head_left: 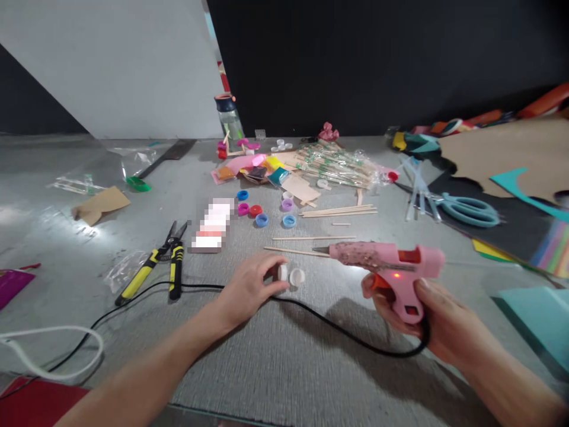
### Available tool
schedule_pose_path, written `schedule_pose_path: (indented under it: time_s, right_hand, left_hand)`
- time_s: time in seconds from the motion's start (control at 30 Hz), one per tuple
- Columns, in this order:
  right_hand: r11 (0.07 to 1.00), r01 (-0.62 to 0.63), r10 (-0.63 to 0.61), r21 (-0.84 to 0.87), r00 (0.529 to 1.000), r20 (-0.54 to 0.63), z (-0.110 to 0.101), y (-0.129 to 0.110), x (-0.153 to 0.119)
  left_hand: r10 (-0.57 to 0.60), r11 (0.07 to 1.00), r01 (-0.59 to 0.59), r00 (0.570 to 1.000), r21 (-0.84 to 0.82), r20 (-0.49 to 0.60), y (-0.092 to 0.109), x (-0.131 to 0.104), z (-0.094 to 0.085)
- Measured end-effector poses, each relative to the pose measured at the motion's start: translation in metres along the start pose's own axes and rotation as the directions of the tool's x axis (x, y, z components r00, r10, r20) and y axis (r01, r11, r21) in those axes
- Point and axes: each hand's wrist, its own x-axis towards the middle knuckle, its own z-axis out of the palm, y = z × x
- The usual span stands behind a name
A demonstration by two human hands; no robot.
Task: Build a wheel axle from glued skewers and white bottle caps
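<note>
In my right hand [440,320] is a pink hot glue gun [368,256], its nozzle pointing left and a small light glowing on its side. My left hand [253,284] pinches a white bottle cap [283,272] on edge between thumb and fingers. A second white cap [297,277] lies on the table just right of it. Behind the caps lie thin wooden sticks [313,238], one of them partly hidden by the nozzle. Coloured bottle caps [262,220] sit farther back. The gun's black cord [329,325] runs leftward across the table, passing by my left wrist.
Yellow-black pliers [176,267] lie on the left, near a blurred-out rectangle [213,225]. Craft packets, bagged sticks [333,166] and a water bottle [229,118] stand at the back. Blue scissors [471,210], glue sticks [418,190] and coloured sheets lie on the right.
</note>
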Motion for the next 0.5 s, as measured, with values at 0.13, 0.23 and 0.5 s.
schedule_pose_path:
  time_s: [0.13, 0.23, 0.5]
  right_hand:
    - [1.0, 0.021, -0.021, 0.007, 1.0, 0.004, 0.001, -0.002, 0.001]
    - [1.0, 0.021, -0.02, 0.005, 1.0, -0.016, 0.002, -0.003, 0.002]
    - [1.0, -0.019, 0.019, -0.011, 1.0, -0.011, 0.01, 0.008, -0.003]
  left_hand:
    - [-0.005, 0.998, 0.004, 1.0, -0.061, -0.017, 0.001, 0.001, -0.001]
    - [-0.003, 0.987, 0.0, 1.0, -0.161, -0.019, 0.0, 0.001, 0.0]
    - [-0.111, 0.777, 0.157, 0.987, -0.61, 0.113, 0.013, -0.005, 0.007]
